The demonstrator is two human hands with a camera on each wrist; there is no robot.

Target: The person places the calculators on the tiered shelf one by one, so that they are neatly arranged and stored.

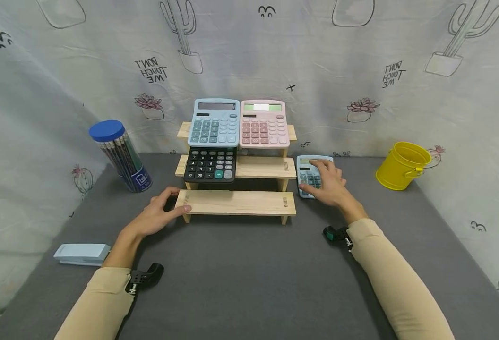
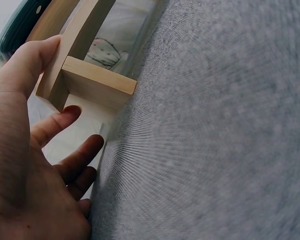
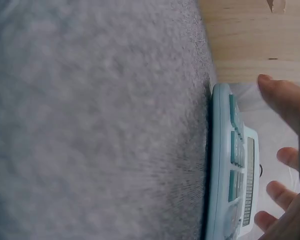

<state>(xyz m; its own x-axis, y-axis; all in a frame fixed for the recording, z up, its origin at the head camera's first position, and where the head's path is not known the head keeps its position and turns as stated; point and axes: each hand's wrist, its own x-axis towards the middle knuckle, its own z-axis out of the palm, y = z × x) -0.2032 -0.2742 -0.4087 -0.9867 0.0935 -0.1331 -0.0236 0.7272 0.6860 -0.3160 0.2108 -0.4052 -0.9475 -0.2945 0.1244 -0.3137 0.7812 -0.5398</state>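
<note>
A three-tier wooden stand [image 1: 241,202] stands at the middle of the table. My left hand [image 1: 153,215] pinches the left end of its lowest tier, thumb on the upper side and index finger below; the other fingers hang free in the left wrist view. Right of the stand, a light blue calculator [image 1: 311,176] lies flat on the table. Over it hovers my right hand [image 1: 331,187], thumb and fingers spread, with a gap to the keys in the right wrist view. On the stand sit another blue calculator [image 1: 214,123], a pink calculator [image 1: 264,124] and a black calculator [image 1: 210,165].
A clear jar of pencils with a blue lid [image 1: 107,131] stands at the back left. Beside my left forearm lies a pale blue stapler-like object [image 1: 82,254]. A yellow bucket [image 1: 396,170] is at the back right, before a printed cloth backdrop [image 1: 249,56].
</note>
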